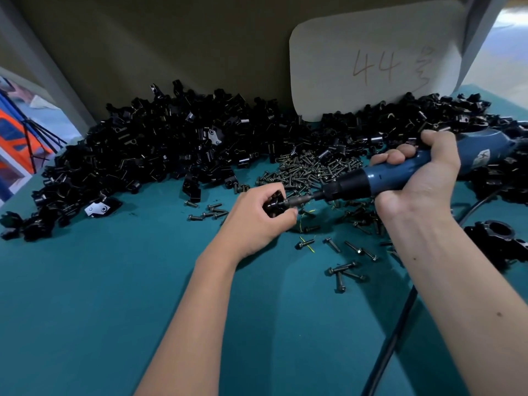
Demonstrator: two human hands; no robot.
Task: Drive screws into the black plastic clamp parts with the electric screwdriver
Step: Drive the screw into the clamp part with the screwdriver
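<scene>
On the teal table point(100, 281), the left hand point(257, 215) pinches a black clamp part point(274, 205) while the right hand point(420, 172) grips the blue electric screwdriver point(371, 178), its bit point(303, 200) meeting the part beside scattered screws point(311, 167).

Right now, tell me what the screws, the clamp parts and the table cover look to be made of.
Screws: likely metal, dull bronze-grey with faint glints. Clamp parts: glossy black, probably moulded plastic, with sharp highlights on their edges. Table cover: matte teal, probably felt or fabric, with no reflections.

Screw pile point(311, 170) right of clamp heap point(160, 147)
</scene>
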